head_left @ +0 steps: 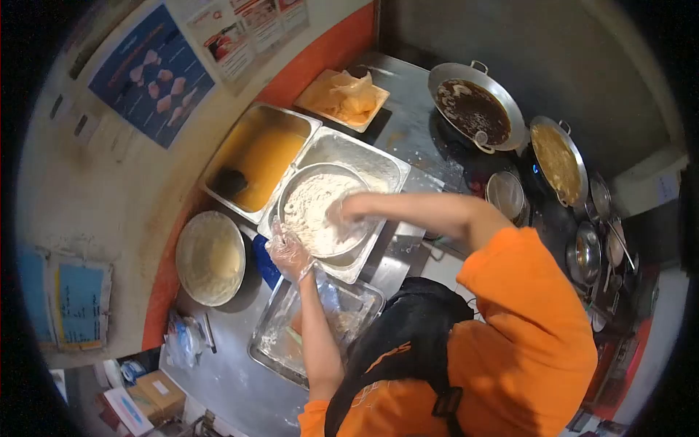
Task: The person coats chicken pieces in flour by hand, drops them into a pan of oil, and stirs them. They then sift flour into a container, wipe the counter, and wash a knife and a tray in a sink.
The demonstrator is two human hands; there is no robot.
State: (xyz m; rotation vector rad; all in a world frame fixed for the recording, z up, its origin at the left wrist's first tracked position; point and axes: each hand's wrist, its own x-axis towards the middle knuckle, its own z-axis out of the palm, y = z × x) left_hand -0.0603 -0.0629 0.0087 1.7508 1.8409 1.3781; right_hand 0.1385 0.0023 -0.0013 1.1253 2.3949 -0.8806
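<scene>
A round metal bowl (285,191) full of white flour (312,207) sits in a rectangular steel pan (397,171). At the bowl's near-left rim is my left hand (288,253), in a clear plastic glove, its fingers closed on the edge. My right hand (351,210) reaches into the flour from the right side; motion blurs it, and its fingers are hidden in the flour. Just left of the bowl, a second steel pan (255,156) contains yellow-orange liquid with a dark object in it.
Two woks, one with dark oil (477,113) and one with lighter oil (557,156), stand at the right. A flour-dusted bowl (211,258) is at left, a metal tray (273,357) lies near my left forearm, and a tub with plastic (342,98) stands behind.
</scene>
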